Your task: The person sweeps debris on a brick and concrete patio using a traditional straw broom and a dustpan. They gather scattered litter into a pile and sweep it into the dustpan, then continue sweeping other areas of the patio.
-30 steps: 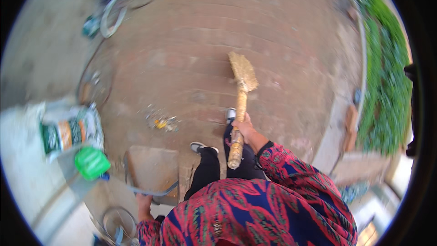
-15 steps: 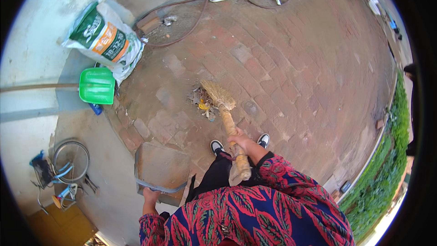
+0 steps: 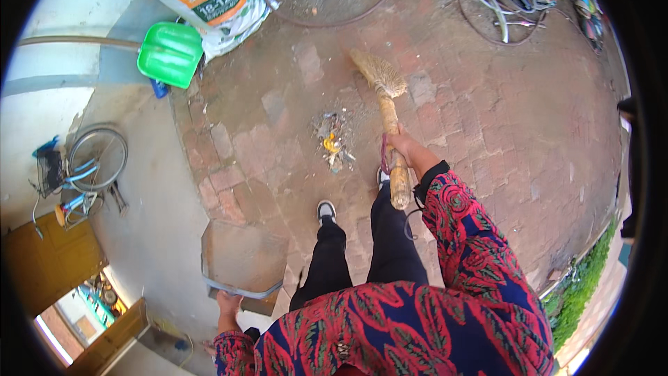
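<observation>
My right hand (image 3: pixel 405 149) grips the handle of a short straw broom (image 3: pixel 387 111), its fingers wrapped round the shaft. The bristles point away from me and sit beyond and to the right of a small heap of litter (image 3: pixel 334 141), apart from it. The heap holds dark crumbs and yellow scraps. Down at the left, my left hand (image 3: pixel 228 302) is closed on the grey rim of a wide brown dustpan (image 3: pixel 243 259). No sweepings show in the pan.
Brick paving (image 3: pixel 487 118) spreads ahead. At the left wall are a green shovel (image 3: pixel 170 54), a white sack (image 3: pixel 202 0) and a bicycle (image 3: pixel 97 159). Hoses (image 3: pixel 480 0) lie coiled at the far right. A planted strip (image 3: pixel 584 289) borders the right.
The broom has moved off the litter heap, forward and to the right, and the heap now lies uncovered. My feet have shifted, with the right one farther forward. The dustpan stays in my left hand.
</observation>
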{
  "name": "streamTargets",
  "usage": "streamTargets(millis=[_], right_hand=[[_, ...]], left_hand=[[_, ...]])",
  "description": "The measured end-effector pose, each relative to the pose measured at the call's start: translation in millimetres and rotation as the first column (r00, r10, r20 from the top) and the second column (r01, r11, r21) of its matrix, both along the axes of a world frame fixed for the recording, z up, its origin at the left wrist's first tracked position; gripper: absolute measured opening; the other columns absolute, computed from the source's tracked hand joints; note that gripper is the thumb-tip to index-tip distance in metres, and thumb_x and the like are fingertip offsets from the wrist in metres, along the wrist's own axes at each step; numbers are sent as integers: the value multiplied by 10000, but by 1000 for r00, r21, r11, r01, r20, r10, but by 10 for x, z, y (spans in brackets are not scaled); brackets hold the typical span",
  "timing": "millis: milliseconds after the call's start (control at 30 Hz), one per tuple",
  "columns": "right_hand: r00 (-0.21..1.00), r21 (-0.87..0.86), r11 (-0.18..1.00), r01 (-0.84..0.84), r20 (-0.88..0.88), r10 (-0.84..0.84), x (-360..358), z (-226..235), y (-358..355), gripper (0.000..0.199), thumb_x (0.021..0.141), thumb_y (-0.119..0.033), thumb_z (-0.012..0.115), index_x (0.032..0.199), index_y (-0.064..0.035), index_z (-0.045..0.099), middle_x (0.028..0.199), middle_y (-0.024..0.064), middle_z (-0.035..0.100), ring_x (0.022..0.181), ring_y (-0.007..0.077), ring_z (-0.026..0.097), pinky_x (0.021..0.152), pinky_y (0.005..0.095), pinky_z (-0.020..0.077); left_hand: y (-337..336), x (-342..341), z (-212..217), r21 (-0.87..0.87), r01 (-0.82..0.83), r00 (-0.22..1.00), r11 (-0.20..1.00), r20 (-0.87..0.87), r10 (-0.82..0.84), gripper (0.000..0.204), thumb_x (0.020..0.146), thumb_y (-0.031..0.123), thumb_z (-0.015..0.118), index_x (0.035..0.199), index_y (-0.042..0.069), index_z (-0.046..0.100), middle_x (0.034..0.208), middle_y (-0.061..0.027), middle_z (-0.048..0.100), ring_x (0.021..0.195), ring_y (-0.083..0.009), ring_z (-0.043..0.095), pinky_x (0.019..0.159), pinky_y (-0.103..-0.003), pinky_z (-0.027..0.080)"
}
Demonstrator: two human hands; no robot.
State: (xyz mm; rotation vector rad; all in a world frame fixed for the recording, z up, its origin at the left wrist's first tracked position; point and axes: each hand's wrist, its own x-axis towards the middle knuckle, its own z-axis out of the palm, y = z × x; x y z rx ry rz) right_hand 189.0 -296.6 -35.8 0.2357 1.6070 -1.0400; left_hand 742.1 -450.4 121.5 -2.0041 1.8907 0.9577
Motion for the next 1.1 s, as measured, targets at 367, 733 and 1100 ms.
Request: streamTargets(millis=[367, 733, 1100], right_hand=[[765, 102, 765, -636, -46, 642, 271, 620, 1012, 793, 582, -136, 611, 1262, -80, 206, 941, 194, 523, 855, 287, 524, 736, 321, 415], [488, 237, 594, -769, -382, 785, 162, 317, -216, 794, 622, -178, 592, 1279, -78, 157, 929, 228, 530, 864, 294, 530, 752, 322, 414], [249, 399, 283, -872, -137, 959, 1085, 293, 611, 869, 597, -199, 578, 1290, -88, 66, 866, 239, 547, 807, 336, 546, 702, 351, 439]], left_hand=[[1074, -483, -255, 161, -188, 981, 969, -18, 194, 273, 536, 37, 657, 775, 48, 528, 716, -29, 563, 661, -132, 537, 605, -256, 434], [1572, -328, -363, 116, -202, 976, 972, -60, 210, 289, 531, 54, 654, 797, 25, 543, 727, -79, 592, 676, -208, 574, 610, -292, 444], [2296, 389, -540, 123, -374, 923, 919, -46, 382, 311, 515, 96, 660, 788, 0, 546, 749, -127, 594, 687, -249, 577, 636, -307, 452]])
